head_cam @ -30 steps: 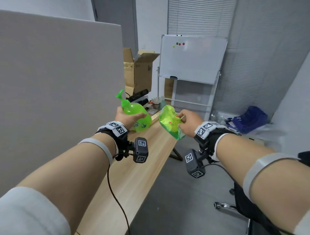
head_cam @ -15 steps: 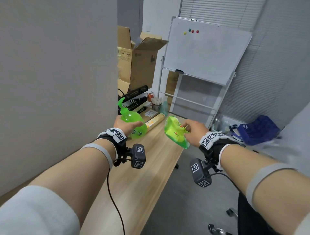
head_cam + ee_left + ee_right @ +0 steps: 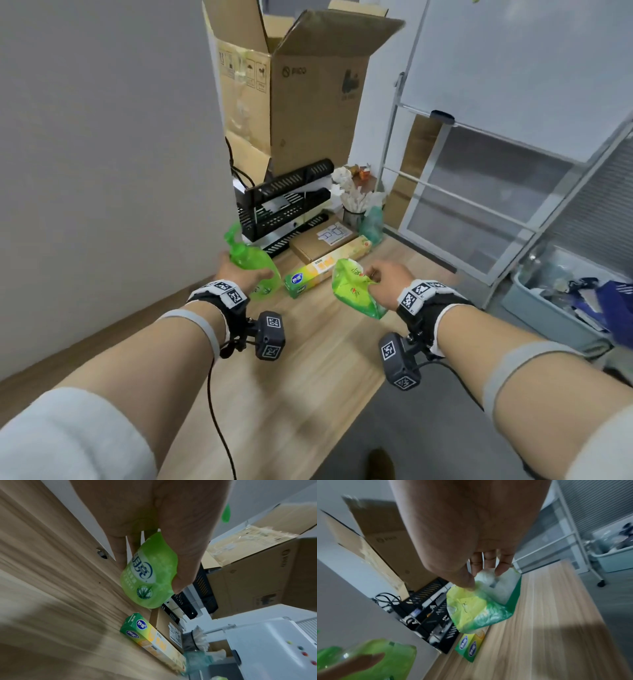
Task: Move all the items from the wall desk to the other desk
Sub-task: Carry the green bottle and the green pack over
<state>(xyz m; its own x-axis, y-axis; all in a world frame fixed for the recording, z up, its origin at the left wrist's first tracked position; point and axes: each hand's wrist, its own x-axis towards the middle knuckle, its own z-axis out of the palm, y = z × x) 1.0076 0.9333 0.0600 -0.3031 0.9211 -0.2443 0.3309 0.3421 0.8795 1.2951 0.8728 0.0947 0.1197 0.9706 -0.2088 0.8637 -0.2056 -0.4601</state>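
My left hand (image 3: 236, 274) grips a translucent green bottle (image 3: 251, 265) by its body, above the wooden desk (image 3: 274, 394); the left wrist view shows its white-and-green label (image 3: 145, 573) between thumb and fingers. My right hand (image 3: 387, 279) pinches the top of a green and yellow plastic pack (image 3: 352, 289), which hangs just above the desk; the right wrist view shows it (image 3: 477, 608) with white contents. Between the two hands a long green and yellow box (image 3: 325, 267) lies flat on the desk.
At the desk's far end stand a black perforated rack (image 3: 284, 209), a flat brown parcel (image 3: 323, 240), a mesh cup of white sticks (image 3: 354, 212) and a large open cardboard box (image 3: 294, 89). A grey partition (image 3: 102, 154) borders the left; a whiteboard stand (image 3: 479, 164) and a grey bin (image 3: 555, 308) are right.
The view has tilted down and moved closer to the desk's far end. Both hands, still holding the bottle and the pack, have come lower towards the desk near the long box.
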